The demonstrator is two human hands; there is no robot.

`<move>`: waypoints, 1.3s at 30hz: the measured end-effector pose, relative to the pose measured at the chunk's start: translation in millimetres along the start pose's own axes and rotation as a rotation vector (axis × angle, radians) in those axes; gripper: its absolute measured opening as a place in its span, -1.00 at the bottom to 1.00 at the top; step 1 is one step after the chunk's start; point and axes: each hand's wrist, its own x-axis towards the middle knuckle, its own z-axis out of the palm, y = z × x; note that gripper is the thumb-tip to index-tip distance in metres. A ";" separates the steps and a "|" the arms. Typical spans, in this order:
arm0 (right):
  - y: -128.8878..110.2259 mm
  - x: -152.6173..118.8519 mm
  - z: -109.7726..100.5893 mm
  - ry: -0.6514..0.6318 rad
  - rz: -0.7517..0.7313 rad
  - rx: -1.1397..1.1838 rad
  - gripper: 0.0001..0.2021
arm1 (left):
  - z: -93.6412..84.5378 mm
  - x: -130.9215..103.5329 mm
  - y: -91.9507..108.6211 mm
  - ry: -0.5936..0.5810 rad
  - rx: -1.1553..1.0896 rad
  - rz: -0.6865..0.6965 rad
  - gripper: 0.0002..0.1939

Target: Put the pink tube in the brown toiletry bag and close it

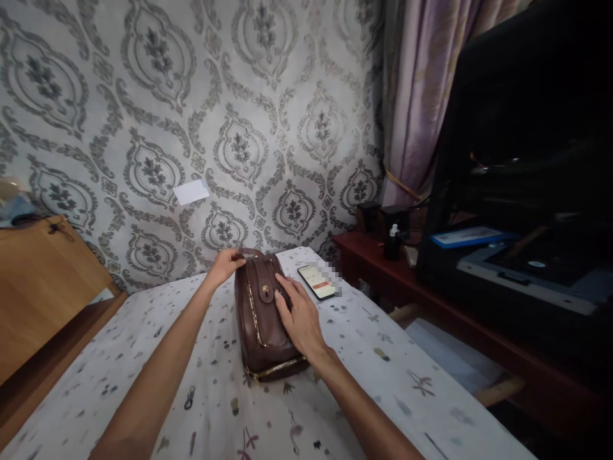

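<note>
A brown leather bag (pixel 244 306) with gold zips and a strap with a round gold clasp lies on the patterned white sheet. At its far left corner, beside the loop handle (pixel 249 252), my left hand (pixel 225 266) is closed, thumb and fingers pinching the bag's edge; exactly which part is hidden. My right hand (pixel 299 313) rests on the bag's right side, its fingers stretched out along the leather. Just right of the bag lies a phone (pixel 316 282) with a lit screen.
The sheet-covered bed (pixel 191 409) meets a patterned wall (pixel 268 128) behind. On the left stands a wooden board (pixel 43 287). To the right are a reddish-brown desk (pixel 373 262), a dark pump bottle (pixel 393 246) and a large black screen (pixel 527 140).
</note>
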 end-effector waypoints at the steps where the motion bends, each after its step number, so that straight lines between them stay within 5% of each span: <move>1: 0.4 -0.6 0.3 0.010 -0.003 -0.006 -0.55 | -1.0 -1.3 -1.1 -0.004 0.011 0.009 -0.82; 7: -8.2 -8.9 1.0 0.123 -0.131 -0.134 -0.60 | -2.6 -7.7 -5.9 0.022 0.068 0.064 -0.87; 13: -32.9 -19.6 -5.2 0.037 -0.333 -0.293 -0.66 | -2.4 -8.8 -8.7 0.030 0.096 0.106 -0.86; 39: -29.9 -23.5 -5.2 0.033 -0.379 -0.288 -0.74 | -6.4 -23.9 -0.3 -0.033 0.132 0.117 -0.82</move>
